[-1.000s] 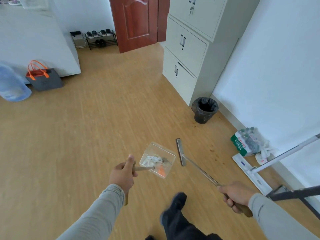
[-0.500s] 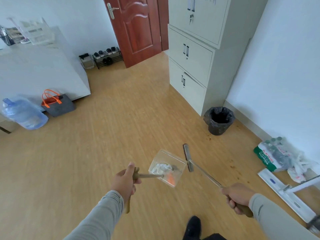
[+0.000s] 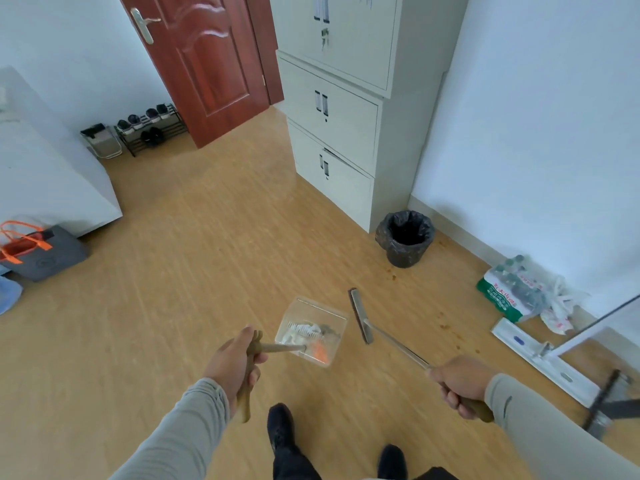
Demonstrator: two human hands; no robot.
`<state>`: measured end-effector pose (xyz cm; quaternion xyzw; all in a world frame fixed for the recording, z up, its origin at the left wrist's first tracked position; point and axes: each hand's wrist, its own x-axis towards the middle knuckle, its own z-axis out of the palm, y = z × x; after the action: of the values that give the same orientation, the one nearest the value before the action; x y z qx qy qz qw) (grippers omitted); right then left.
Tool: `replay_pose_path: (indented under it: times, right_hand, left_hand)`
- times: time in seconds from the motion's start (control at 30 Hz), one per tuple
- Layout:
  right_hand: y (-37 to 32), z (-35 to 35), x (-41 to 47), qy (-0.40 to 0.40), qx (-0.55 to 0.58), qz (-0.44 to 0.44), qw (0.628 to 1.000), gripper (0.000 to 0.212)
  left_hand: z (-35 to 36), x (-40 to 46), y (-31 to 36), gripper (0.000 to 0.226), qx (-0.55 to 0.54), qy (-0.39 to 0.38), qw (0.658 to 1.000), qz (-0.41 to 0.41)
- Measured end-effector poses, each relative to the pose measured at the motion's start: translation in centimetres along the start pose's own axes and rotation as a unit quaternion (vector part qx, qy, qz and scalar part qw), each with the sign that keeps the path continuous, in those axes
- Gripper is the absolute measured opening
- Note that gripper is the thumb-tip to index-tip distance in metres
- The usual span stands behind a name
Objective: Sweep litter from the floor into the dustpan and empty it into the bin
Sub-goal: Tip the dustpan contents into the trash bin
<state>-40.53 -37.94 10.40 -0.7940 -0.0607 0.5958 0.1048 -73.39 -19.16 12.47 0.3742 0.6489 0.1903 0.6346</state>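
My left hand [image 3: 232,367] grips the brown handle of a clear plastic dustpan [image 3: 313,330], held above the floor. White, grey and orange litter [image 3: 311,336] lies inside the pan. My right hand [image 3: 459,384] grips the brown handle of a small broom [image 3: 362,317], whose flat head is raised just right of the dustpan. A black bin [image 3: 405,237] lined with a dark bag stands on the floor beside the cabinet, ahead and to the right of both tools.
A tall grey cabinet [image 3: 346,116] stands behind the bin. A pack of bottles [image 3: 509,292], a white bag and a flat mop [image 3: 543,362] lie along the right wall. A grey and orange bag [image 3: 38,251] sits at left. My feet [image 3: 282,427] are below.
I have walked forward toward the bin, which now appears nearer and larger. Both hands keep their grip on dustpan and broom, carried level in front of me.
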Motion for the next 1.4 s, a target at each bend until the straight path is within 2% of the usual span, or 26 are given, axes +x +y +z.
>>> replay_pose_path:
  times: [0.43,0.67,0.97,1.17,1.4]
  right_hand:
    - [-10.0,7.0,0.2,0.056,0.059,0.042,0.996,0.040]
    - [-14.6,8.8,-0.4,0.050,0.060,0.077,0.994,0.046]
    - [-17.8,6.5,0.5,0.041,0.070,0.067,0.994,0.041]
    - [-18.7,3.4,3.3,0.011,0.096,0.067,0.993,0.032]
    - [-18.5,0.2,5.8,0.025,0.141,0.037,0.989,0.032]
  left_hand:
    - [-6.8,12.9,8.8,0.037,0.047,-0.102,0.993,-0.016]
    - [-8.7,18.0,12.6,0.040,0.072,-0.167,0.982,-0.059]
    - [-5.8,21.7,16.1,0.032,0.062,-0.196,0.975,-0.088]
    - [-1.8,21.7,20.2,0.037,0.070,-0.199,0.974,-0.086]
    - [3.2,22.7,24.2,0.028,0.169,-0.213,0.962,-0.026]
